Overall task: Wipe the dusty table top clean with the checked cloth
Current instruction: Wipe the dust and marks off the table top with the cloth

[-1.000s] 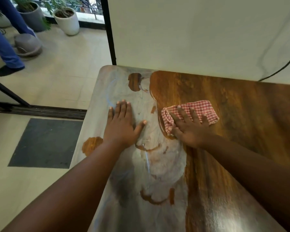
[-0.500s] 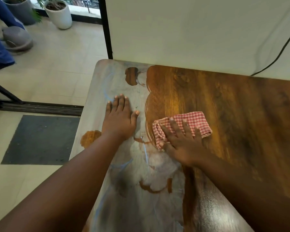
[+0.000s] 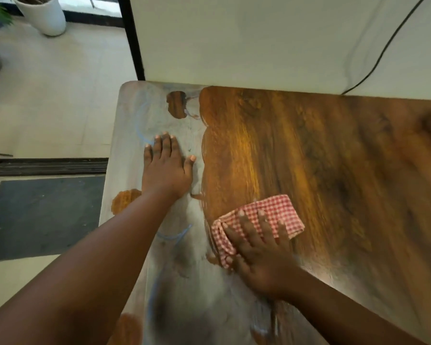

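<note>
From here I see my right hand (image 3: 261, 255) pressing flat on the checked cloth (image 3: 271, 215) at the border between bare brown wood and grey dust on the table top (image 3: 321, 158), while my left hand (image 3: 166, 168) lies flat, fingers straight, on the dusty strip.

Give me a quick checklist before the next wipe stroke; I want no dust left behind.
1. Right hand flat on cloth: ok.
2. Cloth at the edge of the dusty strip: ok.
3. Left hand off the dust: not ok, it rests flat on it.
4. Table right part clean: ok.
5. Dust gone near the left edge: not ok.
6. Cloth underside clean: cannot tell.
</note>
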The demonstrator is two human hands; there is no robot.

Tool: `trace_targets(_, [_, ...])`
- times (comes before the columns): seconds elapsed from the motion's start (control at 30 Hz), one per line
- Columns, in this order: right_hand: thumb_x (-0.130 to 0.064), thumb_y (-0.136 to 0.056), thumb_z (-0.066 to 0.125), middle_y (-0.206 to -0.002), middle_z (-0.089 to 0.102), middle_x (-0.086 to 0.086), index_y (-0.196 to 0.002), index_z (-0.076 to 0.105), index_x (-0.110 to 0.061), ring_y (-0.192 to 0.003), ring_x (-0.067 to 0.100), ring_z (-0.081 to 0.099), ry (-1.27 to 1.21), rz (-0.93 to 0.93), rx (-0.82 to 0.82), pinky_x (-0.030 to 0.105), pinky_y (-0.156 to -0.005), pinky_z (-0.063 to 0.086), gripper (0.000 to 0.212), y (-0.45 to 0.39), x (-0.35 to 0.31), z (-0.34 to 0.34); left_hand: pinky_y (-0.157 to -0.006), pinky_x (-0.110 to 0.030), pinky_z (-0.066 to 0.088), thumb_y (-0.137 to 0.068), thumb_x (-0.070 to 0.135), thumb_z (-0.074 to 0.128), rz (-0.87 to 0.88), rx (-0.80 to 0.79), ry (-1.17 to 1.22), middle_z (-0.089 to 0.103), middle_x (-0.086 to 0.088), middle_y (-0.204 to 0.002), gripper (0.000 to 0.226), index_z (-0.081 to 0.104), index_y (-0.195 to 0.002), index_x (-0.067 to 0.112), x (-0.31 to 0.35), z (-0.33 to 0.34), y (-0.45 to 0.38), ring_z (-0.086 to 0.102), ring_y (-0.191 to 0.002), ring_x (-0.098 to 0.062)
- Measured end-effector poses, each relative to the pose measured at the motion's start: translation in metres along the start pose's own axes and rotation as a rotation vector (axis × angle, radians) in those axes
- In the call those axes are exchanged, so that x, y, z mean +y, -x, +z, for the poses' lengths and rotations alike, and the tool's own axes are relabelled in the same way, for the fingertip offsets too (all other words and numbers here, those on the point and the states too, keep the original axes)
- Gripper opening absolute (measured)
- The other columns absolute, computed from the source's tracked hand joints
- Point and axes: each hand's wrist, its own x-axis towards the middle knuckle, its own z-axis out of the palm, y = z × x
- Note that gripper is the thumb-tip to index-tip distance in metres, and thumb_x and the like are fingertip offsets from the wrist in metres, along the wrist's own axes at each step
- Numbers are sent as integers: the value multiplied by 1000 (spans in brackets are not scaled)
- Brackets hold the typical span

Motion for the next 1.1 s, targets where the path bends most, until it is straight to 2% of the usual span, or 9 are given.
trace_targets(0.13, [-71, -87, 2, -143, -42, -13, -130, -32, -61, -139, 33, -30, -9, 146, -42, 59, -101, -24, 55, -31, 32, -23, -119, -45, -6, -97, 55, 9, 14, 4, -2, -5, -12, -161, 73, -1, -152, 8, 0, 0, 0, -9, -148, -26])
trace_targets(0.27, [-65, -93, 11, -151, -35, -5, -140, -26, -49, -139, 37, -28, -80, 346, -46, 66, -101, -20, 62, -83, 19, -37, -118, -44, -7, -97, 55, 9, 13, 4, -11, -3, -13, -161, 74, 0, -152, 7, 0, 0, 0, -7, -148, -27])
trace_targets(0.47, [-66, -92, 8, -150, -38, -8, -141, -22, -53, -135, 36, -36, -139, 109, 7, 62, -96, -31, 60, 19, -38, 6, -118, -45, -6, -98, 52, 11, 29, -11, -8, -3, -14, -161, 72, 2, -152, 5, 2, -4, 4, -7, -148, -28])
trace_targets(0.57, [-60, -96, 16, -161, 2, 3, -151, 3, -44, -141, 48, 4, 22, 102, -40, 68, -105, 3, 59, 95, -39, 29, -119, -45, -6, -99, 51, 11, 34, 0, 3, -2, -15, -161, 71, 2, -152, 5, 1, -6, 6, -6, -148, -28])
trace_targets(0.63, [-58, -95, 20, -159, 12, 5, -151, 8, -43, -139, 49, 17, 62, 144, -65, 62, -106, 8, 60, 114, -23, 26, -119, -45, -5, -99, 51, 11, 43, -2, 4, -2, -15, -161, 71, 2, -152, 4, 1, -6, 7, -6, -148, -28])
trace_targets(0.77, [-74, -83, -3, -145, -42, -10, -133, -31, -59, -137, 34, -32, -84, 297, -4, 59, -102, -23, 59, 71, 0, 20, -119, -46, -4, -99, 53, 11, 48, 4, 3, -1, -16, -161, 73, 2, -152, 3, 1, -6, 6, -5, -148, -30])
trace_targets(0.93, [-70, -90, 6, -146, -40, -5, -136, -30, -52, -130, 31, -37, -146, 371, 66, 62, -96, -28, 61, 17, -23, 12, -119, -47, -2, -98, 55, 10, 43, 10, -2, 1, -17, -160, 74, 4, -152, 4, 1, -5, 6, -3, -148, -30])
trace_targets(1.03, [-65, -93, 10, -152, -33, -4, -145, -19, -48, -140, 43, -19, -99, 202, 109, 65, -100, -26, 61, 53, -57, 30, -119, -46, -2, -99, 55, 11, 53, 21, 4, 2, -16, -160, 74, 5, -152, 4, 0, -4, 7, -3, -148, -30])
trace_targets(1.1, [-61, -95, 18, -161, -7, 3, -152, 3, -41, -142, 48, 4, -42, 93, 66, 70, -104, -9, 62, 99, -76, 51, -119, -46, -2, -98, 56, 10, 52, 23, 7, 2, -16, -161, 74, 5, -152, 5, 1, -4, 6, -3, -148, -29])
